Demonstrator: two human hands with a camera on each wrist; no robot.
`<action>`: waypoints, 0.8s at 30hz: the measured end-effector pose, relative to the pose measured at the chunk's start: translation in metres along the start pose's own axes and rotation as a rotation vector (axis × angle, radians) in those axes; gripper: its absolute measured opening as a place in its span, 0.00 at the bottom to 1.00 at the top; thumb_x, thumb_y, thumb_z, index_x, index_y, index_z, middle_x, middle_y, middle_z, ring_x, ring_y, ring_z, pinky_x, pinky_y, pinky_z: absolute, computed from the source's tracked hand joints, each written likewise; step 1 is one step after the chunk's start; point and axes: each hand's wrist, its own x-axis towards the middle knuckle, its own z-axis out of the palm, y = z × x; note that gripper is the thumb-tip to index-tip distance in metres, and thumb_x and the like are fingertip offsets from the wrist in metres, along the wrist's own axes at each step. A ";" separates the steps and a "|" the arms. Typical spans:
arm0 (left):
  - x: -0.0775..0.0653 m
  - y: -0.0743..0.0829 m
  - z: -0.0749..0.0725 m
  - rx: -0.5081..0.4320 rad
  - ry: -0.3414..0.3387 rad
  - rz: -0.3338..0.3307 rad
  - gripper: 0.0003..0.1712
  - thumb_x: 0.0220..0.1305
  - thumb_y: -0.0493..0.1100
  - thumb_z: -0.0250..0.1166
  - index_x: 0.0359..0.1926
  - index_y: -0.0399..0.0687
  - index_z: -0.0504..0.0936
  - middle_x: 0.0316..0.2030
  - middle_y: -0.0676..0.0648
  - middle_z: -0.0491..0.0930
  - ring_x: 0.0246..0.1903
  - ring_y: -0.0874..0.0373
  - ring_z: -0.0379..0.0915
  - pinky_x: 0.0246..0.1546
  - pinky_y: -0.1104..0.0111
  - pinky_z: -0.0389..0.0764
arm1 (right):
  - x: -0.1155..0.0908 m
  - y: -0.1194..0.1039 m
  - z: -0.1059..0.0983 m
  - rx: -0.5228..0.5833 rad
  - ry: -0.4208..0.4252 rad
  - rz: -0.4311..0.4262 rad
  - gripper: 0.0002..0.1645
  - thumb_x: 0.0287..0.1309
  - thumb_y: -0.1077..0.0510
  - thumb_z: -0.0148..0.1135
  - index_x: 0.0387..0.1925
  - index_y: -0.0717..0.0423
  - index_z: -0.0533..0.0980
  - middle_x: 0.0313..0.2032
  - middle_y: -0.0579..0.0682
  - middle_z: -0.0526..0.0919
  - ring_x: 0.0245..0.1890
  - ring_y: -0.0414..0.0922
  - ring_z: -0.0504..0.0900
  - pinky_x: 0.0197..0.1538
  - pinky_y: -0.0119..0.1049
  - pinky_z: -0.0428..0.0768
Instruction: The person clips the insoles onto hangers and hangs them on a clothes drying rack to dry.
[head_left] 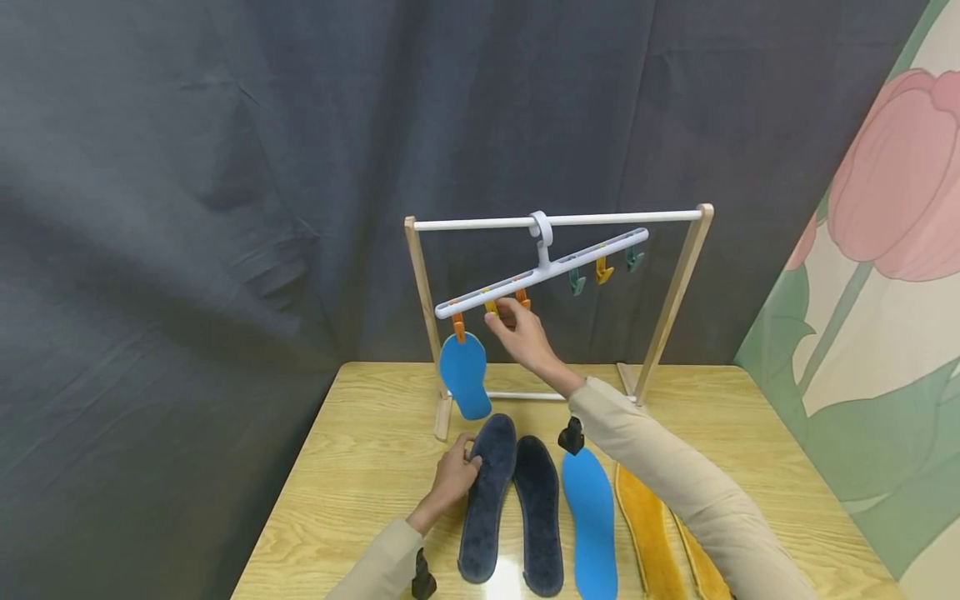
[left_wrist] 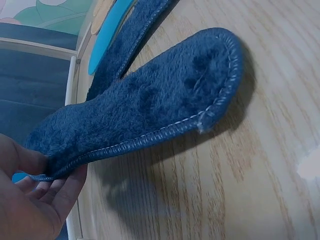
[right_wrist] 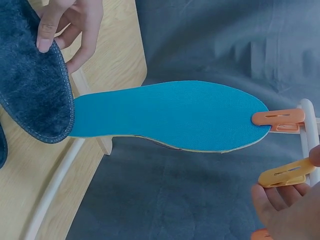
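Note:
My left hand (head_left: pixel 453 473) pinches the edge of a dark blue fuzzy insole (left_wrist: pixel 145 100) between thumb and fingers, its front end lifted above the table. Up at the white clip hanger (head_left: pixel 543 272), my right hand (head_left: pixel 527 340) holds a yellow clip (right_wrist: pixel 285 173) on the hanger's lower left part. Just left of that, an orange clip (right_wrist: pixel 279 118) grips a blue insole (head_left: pixel 463 379), which hangs down behind the raised fuzzy one. The hanger tilts, left end low.
A wooden rack (head_left: pixel 678 300) with a white top rail (head_left: pixel 630 218) carries the hanger. Green clips (head_left: pixel 577 282) and another yellow clip (head_left: pixel 603 270) hang at its right. A second dark insole (head_left: pixel 538 517), a blue one (head_left: pixel 591 525) and two orange-yellow insoles (head_left: pixel 651 533) lie on the table.

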 end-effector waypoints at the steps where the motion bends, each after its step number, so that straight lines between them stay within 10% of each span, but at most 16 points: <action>1: 0.001 0.000 0.000 -0.003 0.000 -0.003 0.20 0.59 0.34 0.56 0.53 0.43 0.69 0.21 0.50 0.73 0.11 0.63 0.66 0.08 0.70 0.67 | 0.000 0.000 0.000 -0.002 0.001 0.000 0.27 0.59 0.49 0.52 0.57 0.57 0.65 0.51 0.57 0.72 0.46 0.51 0.74 0.47 0.42 0.74; 24: 0.006 0.012 -0.008 -0.139 0.020 0.066 0.19 0.61 0.33 0.53 0.55 0.46 0.67 0.27 0.44 0.75 0.14 0.55 0.73 0.13 0.70 0.72 | 0.002 -0.006 0.002 -0.047 0.006 0.017 0.27 0.60 0.47 0.51 0.58 0.54 0.65 0.51 0.57 0.73 0.45 0.50 0.76 0.43 0.43 0.76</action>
